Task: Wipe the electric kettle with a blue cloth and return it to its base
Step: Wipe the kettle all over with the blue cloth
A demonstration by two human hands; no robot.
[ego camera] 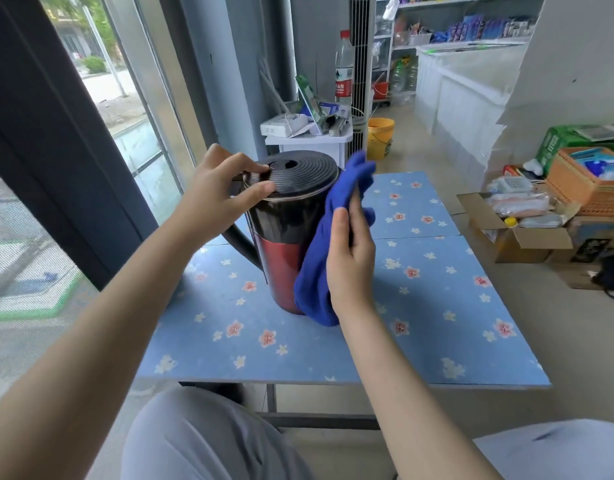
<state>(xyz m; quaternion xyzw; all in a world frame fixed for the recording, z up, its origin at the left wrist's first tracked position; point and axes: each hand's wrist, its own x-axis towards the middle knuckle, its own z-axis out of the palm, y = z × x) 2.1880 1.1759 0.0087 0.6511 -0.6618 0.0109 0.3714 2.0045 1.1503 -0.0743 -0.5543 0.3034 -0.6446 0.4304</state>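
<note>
Electric kettle (284, 233), a tall cylinder with a glossy black upper body, a red metallic lower body and a ribbed black round lid, is seen standing upright on the blue flower-patterned tabletop (437, 306), with no base visible under it. Its lid is steadied at the near-left rim by the left hand (212, 195), whose thumb and fingers are spread loosely and rest on the ribbed top rather than being closed around anything. The dark curved handle (241, 245) is seen below that hand, pointing left and down. Against the kettle's right side a soft blue cloth (324, 244) is pressed by the right hand (350, 258), the palm laid flat on the fabric and the fingers extended upward over it. Above those fingertips the cloth is bunched beside the lid's right edge; below the wrist it hangs down to the kettle's bottom.
</note>
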